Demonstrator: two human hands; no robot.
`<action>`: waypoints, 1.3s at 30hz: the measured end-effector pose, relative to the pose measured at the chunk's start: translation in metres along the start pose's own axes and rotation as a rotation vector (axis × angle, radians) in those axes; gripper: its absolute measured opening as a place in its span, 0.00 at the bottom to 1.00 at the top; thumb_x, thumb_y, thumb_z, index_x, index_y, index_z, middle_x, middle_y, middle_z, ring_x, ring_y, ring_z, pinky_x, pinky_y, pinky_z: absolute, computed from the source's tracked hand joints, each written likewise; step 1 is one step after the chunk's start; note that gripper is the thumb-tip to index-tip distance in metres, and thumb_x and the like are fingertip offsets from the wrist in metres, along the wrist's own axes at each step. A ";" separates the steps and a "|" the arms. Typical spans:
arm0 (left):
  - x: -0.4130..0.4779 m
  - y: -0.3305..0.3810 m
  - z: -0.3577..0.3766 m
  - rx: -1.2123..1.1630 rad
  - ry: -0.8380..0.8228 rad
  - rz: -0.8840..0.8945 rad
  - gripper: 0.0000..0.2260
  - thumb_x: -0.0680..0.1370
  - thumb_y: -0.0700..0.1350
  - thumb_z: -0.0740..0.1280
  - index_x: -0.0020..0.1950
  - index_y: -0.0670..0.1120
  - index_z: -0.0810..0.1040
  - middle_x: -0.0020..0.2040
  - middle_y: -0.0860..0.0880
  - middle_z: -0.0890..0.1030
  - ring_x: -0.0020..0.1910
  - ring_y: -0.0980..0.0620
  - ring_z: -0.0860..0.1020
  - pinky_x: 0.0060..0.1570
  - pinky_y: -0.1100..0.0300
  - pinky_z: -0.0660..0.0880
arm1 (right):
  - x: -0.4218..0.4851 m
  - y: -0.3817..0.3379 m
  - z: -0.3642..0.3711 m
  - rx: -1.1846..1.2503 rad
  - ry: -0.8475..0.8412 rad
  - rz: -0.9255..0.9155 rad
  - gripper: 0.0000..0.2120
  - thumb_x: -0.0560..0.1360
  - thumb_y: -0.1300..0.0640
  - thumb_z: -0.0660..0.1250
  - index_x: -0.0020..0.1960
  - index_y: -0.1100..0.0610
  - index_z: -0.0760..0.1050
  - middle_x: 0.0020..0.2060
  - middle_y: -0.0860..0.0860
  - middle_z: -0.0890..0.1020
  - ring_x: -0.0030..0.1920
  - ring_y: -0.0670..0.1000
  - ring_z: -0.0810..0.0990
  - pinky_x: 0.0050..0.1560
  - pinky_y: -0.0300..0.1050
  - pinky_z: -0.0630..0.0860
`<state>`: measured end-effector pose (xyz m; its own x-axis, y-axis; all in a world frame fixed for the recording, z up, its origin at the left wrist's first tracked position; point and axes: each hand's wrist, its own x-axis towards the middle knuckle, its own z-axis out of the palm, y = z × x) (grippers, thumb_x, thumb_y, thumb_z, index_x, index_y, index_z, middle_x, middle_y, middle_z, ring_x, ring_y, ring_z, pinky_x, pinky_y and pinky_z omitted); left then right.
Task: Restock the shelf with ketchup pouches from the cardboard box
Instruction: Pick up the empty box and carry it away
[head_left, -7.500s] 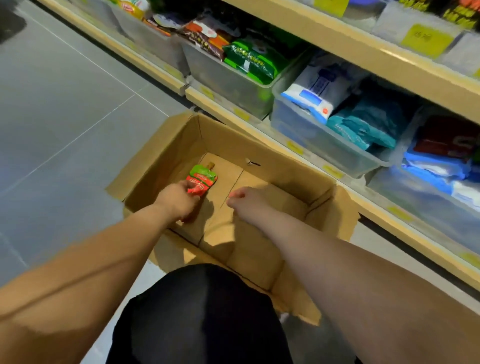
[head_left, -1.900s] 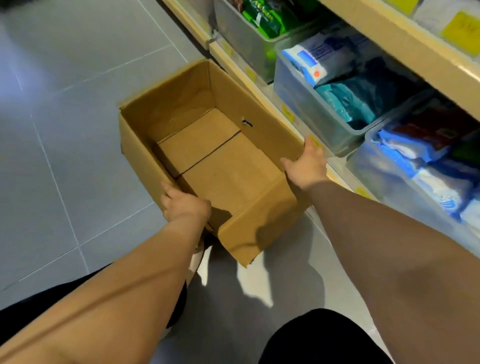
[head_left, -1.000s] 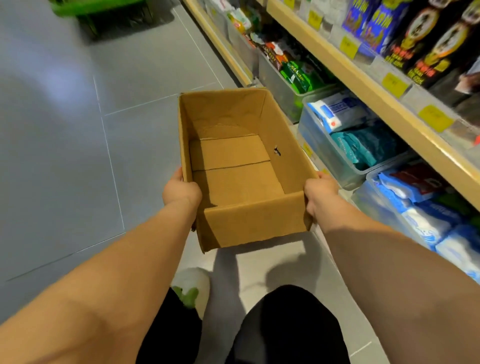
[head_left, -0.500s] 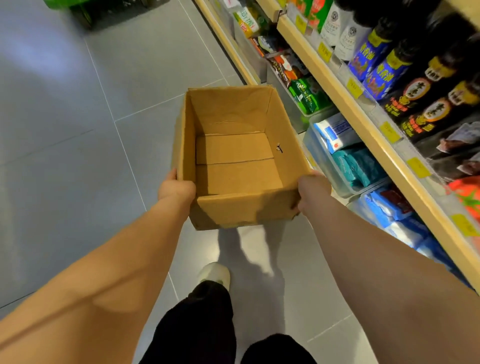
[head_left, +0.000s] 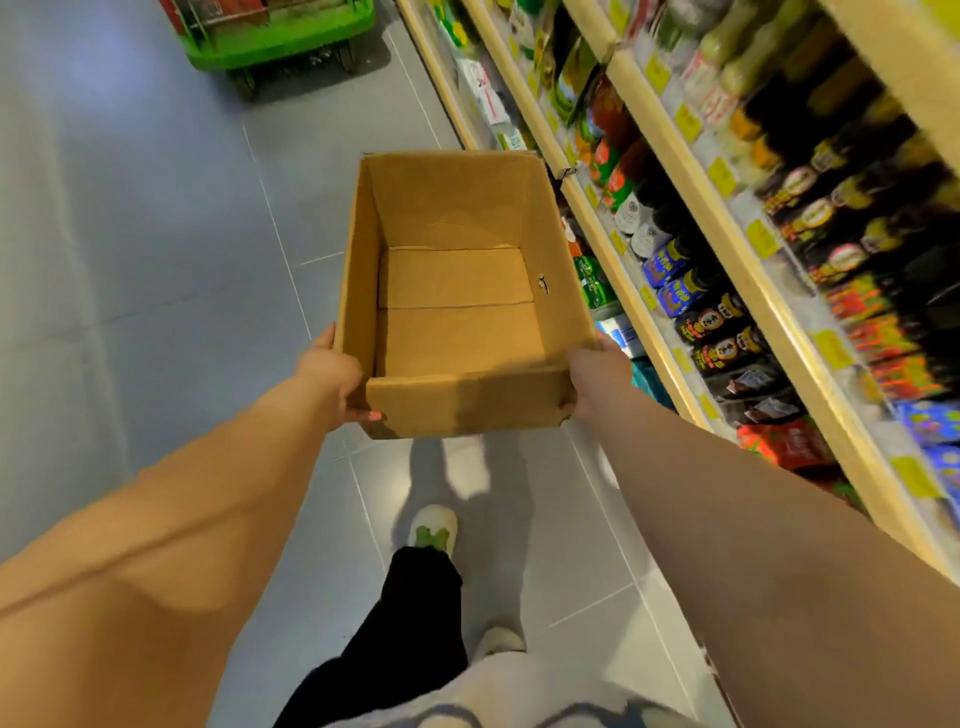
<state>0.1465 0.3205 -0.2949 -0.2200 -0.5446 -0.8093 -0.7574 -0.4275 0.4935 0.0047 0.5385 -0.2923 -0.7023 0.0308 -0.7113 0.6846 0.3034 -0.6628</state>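
Open grey floor left, shelves close right. My left hand and right hand grip the bare-bottomed cardboard box.

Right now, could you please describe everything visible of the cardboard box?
The cardboard box is brown, open-topped and empty, with a flap seam across its bottom and a small hole in its right wall. The left hand and right hand grip its near corners, holding it above the floor beside the shelves.

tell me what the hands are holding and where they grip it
The empty cardboard box: the left hand grips its near left corner, the right hand its near right corner.
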 end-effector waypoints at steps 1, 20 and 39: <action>-0.006 0.009 -0.011 0.000 0.002 0.013 0.28 0.80 0.35 0.55 0.73 0.62 0.58 0.70 0.47 0.66 0.51 0.35 0.74 0.31 0.41 0.80 | -0.008 -0.009 0.005 -0.015 -0.008 -0.027 0.23 0.74 0.62 0.58 0.67 0.46 0.69 0.49 0.49 0.76 0.49 0.54 0.75 0.51 0.52 0.76; 0.038 0.185 -0.059 -0.128 0.004 0.091 0.30 0.77 0.35 0.63 0.71 0.63 0.62 0.63 0.46 0.69 0.55 0.34 0.73 0.31 0.45 0.81 | 0.071 -0.199 0.103 -0.197 -0.201 -0.112 0.22 0.73 0.61 0.61 0.65 0.49 0.71 0.50 0.55 0.79 0.49 0.60 0.78 0.53 0.62 0.77; 0.202 0.402 -0.083 -0.260 0.181 0.111 0.27 0.78 0.35 0.61 0.72 0.58 0.64 0.65 0.46 0.69 0.55 0.33 0.73 0.33 0.38 0.80 | 0.209 -0.415 0.271 -0.187 -0.321 -0.052 0.21 0.76 0.62 0.61 0.68 0.50 0.69 0.59 0.56 0.75 0.53 0.59 0.74 0.51 0.65 0.77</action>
<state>-0.1513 -0.0218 -0.2337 -0.1622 -0.7075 -0.6879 -0.5475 -0.5155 0.6592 -0.3727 0.1610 -0.2296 -0.6182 -0.2803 -0.7344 0.5809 0.4665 -0.6670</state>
